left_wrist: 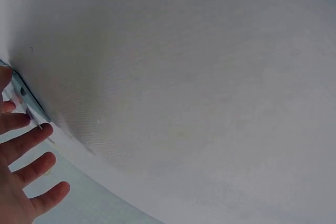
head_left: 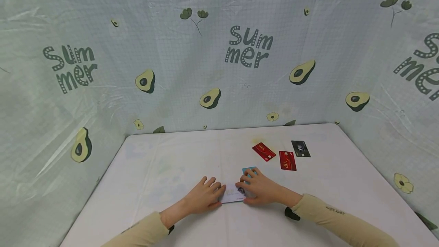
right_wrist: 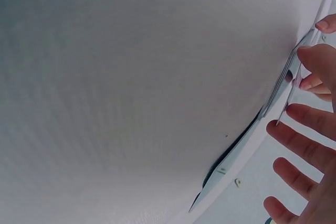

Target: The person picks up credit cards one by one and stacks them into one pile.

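A white card with a small dark picture near its right end lies flat-looking between both hands at the table's front middle. My left hand holds its left end, thumb at the near corner and index finger farther up the edge. Across from it, my right hand grips the right end between thumb and fingers, partly covering the picture. Beyond the right fingers a blue card pokes out, mostly hidden. From the right wrist, thin stacked edges show by the thumb, with the other fingers spread.
Two red VIP cards, one tilted and one upright, lie farther back on the right. Beside them is a black VIP card. A white cloth covers the table, and a printed curtain rises behind and at both sides.
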Available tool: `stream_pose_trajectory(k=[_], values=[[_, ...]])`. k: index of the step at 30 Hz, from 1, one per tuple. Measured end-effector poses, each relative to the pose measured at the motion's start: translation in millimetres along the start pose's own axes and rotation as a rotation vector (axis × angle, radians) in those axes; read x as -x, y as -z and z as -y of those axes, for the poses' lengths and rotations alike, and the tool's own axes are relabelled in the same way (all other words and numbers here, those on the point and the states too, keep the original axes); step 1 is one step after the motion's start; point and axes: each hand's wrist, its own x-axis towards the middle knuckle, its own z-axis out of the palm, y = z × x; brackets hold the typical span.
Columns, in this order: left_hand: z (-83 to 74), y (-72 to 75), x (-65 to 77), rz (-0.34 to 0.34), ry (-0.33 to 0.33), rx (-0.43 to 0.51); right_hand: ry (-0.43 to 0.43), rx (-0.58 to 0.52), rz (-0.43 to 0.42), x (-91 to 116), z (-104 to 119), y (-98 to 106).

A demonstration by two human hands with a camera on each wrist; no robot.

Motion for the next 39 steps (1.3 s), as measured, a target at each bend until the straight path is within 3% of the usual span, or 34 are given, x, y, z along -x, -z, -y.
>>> stream_pose_trajectory(k=[17,39], values=[[3.3,-6.9,-0.5,0.018,-0.020,0.003,-0.003,0.004,0.040,-1.3,1.3,-0.2],[5.6,-5.2,0.9,0.024,-0.028,0.017,0.000,0.018,0.065,-1.4,2.6,0.1]])
